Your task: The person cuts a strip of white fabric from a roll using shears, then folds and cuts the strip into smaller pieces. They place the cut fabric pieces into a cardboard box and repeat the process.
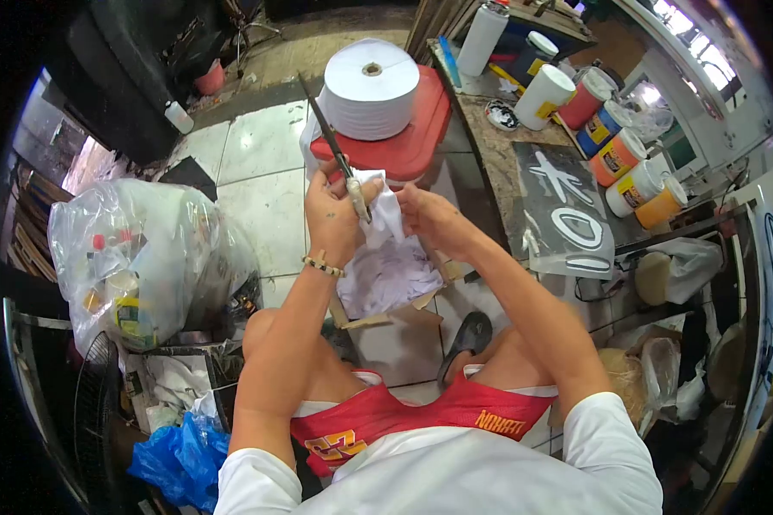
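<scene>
"Above the box (342,316), what does the left hand (329,209) hold?"
"It wraps round a long tool (333,144). White cloth (385,215) hangs between the hands."
"Does the right hand (436,221) pinch it?"
"I can't tell."

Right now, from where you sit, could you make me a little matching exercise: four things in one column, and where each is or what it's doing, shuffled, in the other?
Things:
1. White roll
2. Left hand
3. Cardboard box
4. Blue plastic bag

Places and states:
A. Crumpled, at the lower left of the view
B. Standing on the red lid
C. Gripping a long-bladed tool
D. Open, with white cloth pieces inside

Right pairs: 1-B, 2-C, 3-D, 4-A.
</scene>
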A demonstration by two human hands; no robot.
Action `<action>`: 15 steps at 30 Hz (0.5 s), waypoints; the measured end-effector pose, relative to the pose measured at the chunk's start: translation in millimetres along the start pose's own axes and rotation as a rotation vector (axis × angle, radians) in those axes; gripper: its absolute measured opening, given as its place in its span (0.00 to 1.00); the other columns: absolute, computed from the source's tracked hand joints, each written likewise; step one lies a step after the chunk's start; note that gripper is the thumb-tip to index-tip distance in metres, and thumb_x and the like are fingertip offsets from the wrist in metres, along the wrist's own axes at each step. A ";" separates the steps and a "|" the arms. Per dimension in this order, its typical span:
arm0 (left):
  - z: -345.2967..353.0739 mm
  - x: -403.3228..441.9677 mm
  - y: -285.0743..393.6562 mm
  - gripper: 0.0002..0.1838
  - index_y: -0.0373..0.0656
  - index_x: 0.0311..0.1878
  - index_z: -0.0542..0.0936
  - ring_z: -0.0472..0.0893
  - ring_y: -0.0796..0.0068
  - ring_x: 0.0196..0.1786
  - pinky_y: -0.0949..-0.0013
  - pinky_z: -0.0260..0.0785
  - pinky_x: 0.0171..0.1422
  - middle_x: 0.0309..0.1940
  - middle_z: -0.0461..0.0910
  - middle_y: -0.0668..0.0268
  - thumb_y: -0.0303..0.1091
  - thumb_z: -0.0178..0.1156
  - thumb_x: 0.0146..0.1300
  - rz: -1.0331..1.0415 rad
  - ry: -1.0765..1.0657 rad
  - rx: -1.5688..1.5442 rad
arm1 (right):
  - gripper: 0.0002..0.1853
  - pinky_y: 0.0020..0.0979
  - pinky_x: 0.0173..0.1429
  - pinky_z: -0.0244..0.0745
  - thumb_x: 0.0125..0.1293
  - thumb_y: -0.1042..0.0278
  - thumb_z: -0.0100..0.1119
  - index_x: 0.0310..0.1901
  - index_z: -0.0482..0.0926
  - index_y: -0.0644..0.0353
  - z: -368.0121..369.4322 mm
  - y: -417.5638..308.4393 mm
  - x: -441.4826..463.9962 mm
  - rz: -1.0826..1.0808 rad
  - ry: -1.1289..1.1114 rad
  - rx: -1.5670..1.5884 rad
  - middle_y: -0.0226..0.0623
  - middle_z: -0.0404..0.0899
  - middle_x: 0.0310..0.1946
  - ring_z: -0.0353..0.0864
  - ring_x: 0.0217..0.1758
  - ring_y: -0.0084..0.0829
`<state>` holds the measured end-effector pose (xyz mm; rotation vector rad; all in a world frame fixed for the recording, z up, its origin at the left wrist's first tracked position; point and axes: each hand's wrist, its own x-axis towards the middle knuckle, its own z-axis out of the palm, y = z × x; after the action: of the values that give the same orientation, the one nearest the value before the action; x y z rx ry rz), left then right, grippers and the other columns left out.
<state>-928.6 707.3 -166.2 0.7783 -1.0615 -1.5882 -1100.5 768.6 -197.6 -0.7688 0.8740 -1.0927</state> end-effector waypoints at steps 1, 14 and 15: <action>2.0 -0.4 -7.8 0.32 0.36 0.61 0.67 0.83 0.77 0.36 0.75 0.76 0.39 0.37 0.83 0.62 0.23 0.73 0.55 -0.004 0.017 0.028 | 0.26 0.24 0.50 0.72 0.71 0.45 0.59 0.54 0.77 0.62 -3.0 6.8 -1.5 -0.058 0.021 -0.081 0.30 0.82 0.45 0.79 0.47 0.21; 14.8 -14.3 -37.5 0.36 0.33 0.63 0.63 0.82 0.75 0.37 0.73 0.77 0.39 0.42 0.83 0.57 0.28 0.73 0.56 -0.113 -0.106 0.194 | 0.15 0.24 0.46 0.73 0.67 0.60 0.66 0.48 0.78 0.60 -39.2 -28.3 -44.1 -0.059 0.272 -0.447 0.27 0.80 0.40 0.78 0.43 0.17; 13.4 -17.1 -34.5 0.36 0.35 0.63 0.63 0.84 0.72 0.39 0.71 0.79 0.41 0.43 0.84 0.56 0.27 0.74 0.55 -0.193 -0.181 0.177 | 0.14 0.24 0.44 0.73 0.67 0.60 0.66 0.47 0.78 0.60 -53.0 -33.2 -46.0 -0.102 0.269 -0.425 0.27 0.80 0.40 0.78 0.42 0.17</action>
<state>-949.4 730.0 -192.9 0.8899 -1.3029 -1.7704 -1170.8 798.0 -183.4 -1.0397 1.3344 -1.1305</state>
